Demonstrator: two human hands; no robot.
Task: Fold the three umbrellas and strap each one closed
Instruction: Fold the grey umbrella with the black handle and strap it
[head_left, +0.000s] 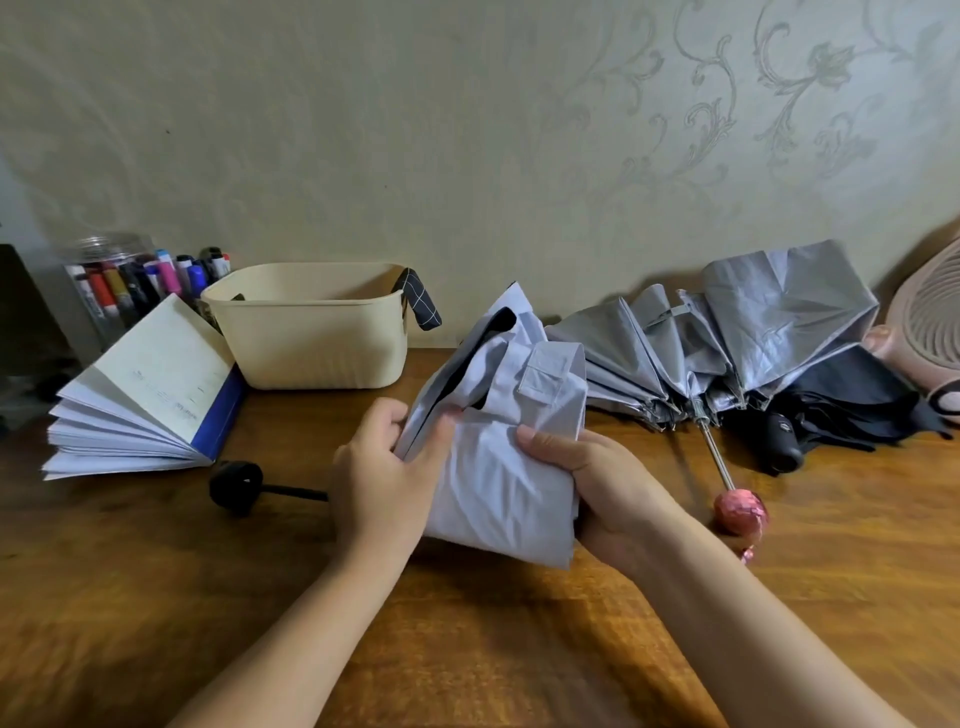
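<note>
A pale lavender umbrella (498, 467) with a black lining is bunched up above the table's middle. My left hand (379, 478) grips its left folds, and my right hand (587, 478) clasps its right side. Its strap (553, 374) loops loose at the top. Its black handle (236, 486) pokes out to the left over the wood. A silver umbrella (727, 343) lies half collapsed behind on the right, its pink handle (740, 512) pointing toward me. A black umbrella (841, 410) lies crumpled further right.
A cream basket (311, 338) stands at the back left by the wall. An open notebook (150, 395) fans its pages at the left, with a jar of markers (119, 286) behind it. A pink fan (930, 332) stands at the far right.
</note>
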